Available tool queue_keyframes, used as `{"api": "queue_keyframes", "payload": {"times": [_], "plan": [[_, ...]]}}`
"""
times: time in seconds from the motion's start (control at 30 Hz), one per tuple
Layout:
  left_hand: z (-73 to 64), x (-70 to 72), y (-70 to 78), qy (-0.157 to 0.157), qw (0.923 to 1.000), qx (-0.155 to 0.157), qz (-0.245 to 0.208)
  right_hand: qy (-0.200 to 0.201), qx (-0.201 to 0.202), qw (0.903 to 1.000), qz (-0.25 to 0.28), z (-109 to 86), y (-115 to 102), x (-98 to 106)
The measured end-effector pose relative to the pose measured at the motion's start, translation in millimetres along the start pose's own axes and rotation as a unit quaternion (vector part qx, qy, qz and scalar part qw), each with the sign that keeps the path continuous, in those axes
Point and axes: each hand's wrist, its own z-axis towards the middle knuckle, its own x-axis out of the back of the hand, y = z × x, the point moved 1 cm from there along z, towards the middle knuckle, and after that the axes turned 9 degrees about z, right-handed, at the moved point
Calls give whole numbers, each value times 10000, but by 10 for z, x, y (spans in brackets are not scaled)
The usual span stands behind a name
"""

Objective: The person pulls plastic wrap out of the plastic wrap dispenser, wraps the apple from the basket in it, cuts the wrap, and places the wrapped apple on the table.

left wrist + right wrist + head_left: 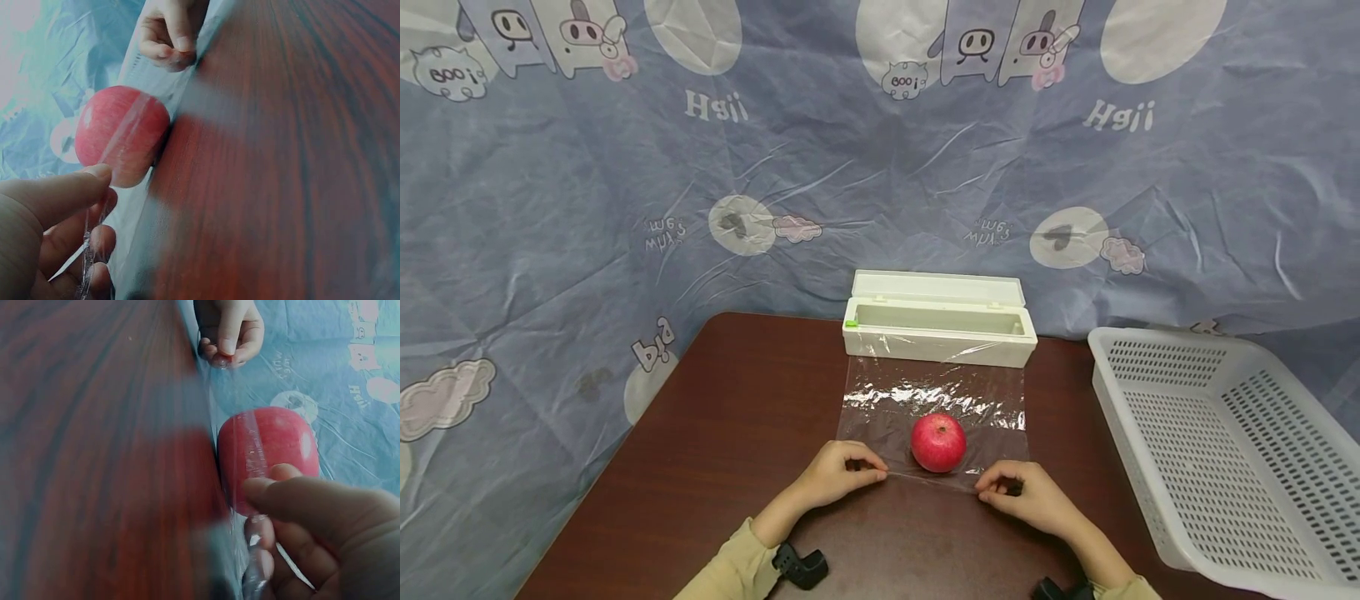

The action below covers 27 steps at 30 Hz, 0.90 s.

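Observation:
A sheet of clear plastic wrap point(876, 421) stretches over the table from a long white dispenser box point(936, 348), whose lid stands up. On the film, close to its near edge, sits a red apple point(938, 443). My left hand point(833, 475) pinches the near left corner of the film between thumb and fingers. The near right corner is pinched by my right hand point(1028, 497). Both wrist views show the film's edge as a clear strip across the apple point(122, 134), point(275, 444). Neither hand grips the apple.
A light grey perforated plastic basket point(1131, 450) stands on the right side of the dark wooden table point(752, 383). Behind hangs a blue printed cloth point(850, 192). A small green piece point(851, 323) sits at the box's left end.

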Motion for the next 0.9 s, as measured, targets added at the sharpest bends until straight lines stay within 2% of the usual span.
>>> {"api": "queue_keyframes", "payload": {"times": [0.1, 0.27, 0.4, 0.5, 0.63, 0.9], "plan": [[25, -7, -5, 202, 9996, 7, 191, 134, 310, 9994, 42, 45, -140, 14], [66, -71, -176, 481, 9974, -10, 533, 462, 585, 9972, -4, 112, -202, 25], [107, -77, -192, 620, 9961, 40, 632, 678, 453, 9967, -29, 127, -2, 40], [141, -83, -173, 705, 9953, 152, 642, 786, 370, 9962, -34, 149, 29, 39], [180, -112, -179, 803, 9947, 283, 584, 915, 280, 9954, -103, 210, -158, 16], [297, -219, -192, 1000, 9934, 501, 236, 1152, 82, 9931, -191, 295, -194, -18]]}}
